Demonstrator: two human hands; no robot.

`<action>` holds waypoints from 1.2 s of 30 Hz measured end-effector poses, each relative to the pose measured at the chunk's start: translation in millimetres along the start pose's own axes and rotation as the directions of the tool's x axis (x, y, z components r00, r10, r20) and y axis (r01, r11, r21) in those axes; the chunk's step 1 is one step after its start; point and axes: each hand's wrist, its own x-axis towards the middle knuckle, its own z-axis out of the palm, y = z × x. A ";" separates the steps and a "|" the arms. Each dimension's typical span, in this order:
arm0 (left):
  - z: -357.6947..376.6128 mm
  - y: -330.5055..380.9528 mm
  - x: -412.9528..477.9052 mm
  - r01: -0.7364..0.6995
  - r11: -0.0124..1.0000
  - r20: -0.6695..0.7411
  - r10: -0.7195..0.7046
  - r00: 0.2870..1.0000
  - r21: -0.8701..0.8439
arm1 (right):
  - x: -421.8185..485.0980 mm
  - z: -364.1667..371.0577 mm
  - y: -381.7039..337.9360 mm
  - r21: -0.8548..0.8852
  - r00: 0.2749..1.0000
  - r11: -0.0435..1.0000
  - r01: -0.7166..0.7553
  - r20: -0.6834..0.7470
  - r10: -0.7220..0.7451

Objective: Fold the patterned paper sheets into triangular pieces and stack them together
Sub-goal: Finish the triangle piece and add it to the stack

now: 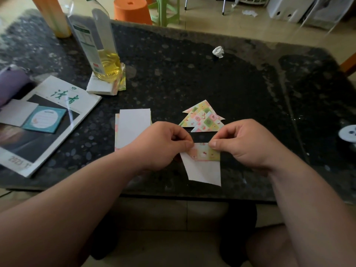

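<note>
Dark speckled stone table [192,78], person seated at its near edge, both forearms reaching in over it.

Landmark: the oil bottle [100,51], clear plastic with a little yellow oil in the bottom. It stands upright on a white pad [97,87] at the table's far left.

Magazine [57,112]: just on the person's side of the bottle and further left, lying flat, green characters on its cover. A teal notepad [45,119] lies on top of it.

Left hand [161,143] and right hand [244,145]: well toward the person from the bottle and off to its right. Each pinches the top edge of one paper sheet [204,168] between thumb and forefinger, other fingers curled in. The two thumbs are almost touching.

That sheet: a patterned band shows along the top, plain white side below, lower corners over the table close to the near edge.

Stack of unfolded sheets [133,128]: straight toward the person from the bottle, white side up, partly under the left wrist.

Folded triangular pieces [204,118]: right of the bottle and nearer the person, just beyond the knuckles, overlapping, patterned side up.

Crumpled white wad [218,52]: well right of the bottle, about level with it.
</note>
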 end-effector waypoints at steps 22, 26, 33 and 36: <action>8.7 1.7 6.5 0.182 0.740 0.027 -0.216 0.976 -0.648 | 3.9 3.1 9.5 0.246 0.996 0.969 0.028 -0.085 -0.007; 6.6 2.9 6.0 0.190 0.762 0.063 -0.193 0.979 -0.620 | 3.5 4.0 9.2 0.223 0.984 0.969 0.107 -0.162 -0.072; -5.1 6.8 -1.3 0.133 0.810 0.151 -0.055 0.987 -0.571 | -4.0 -5.0 10.4 0.319 0.955 0.911 0.261 -0.224 -0.195; -7.6 6.8 -3.0 0.080 0.823 0.174 0.024 0.984 -0.562 | -4.0 -7.5 12.1 0.327 0.956 0.911 0.250 -0.233 -0.179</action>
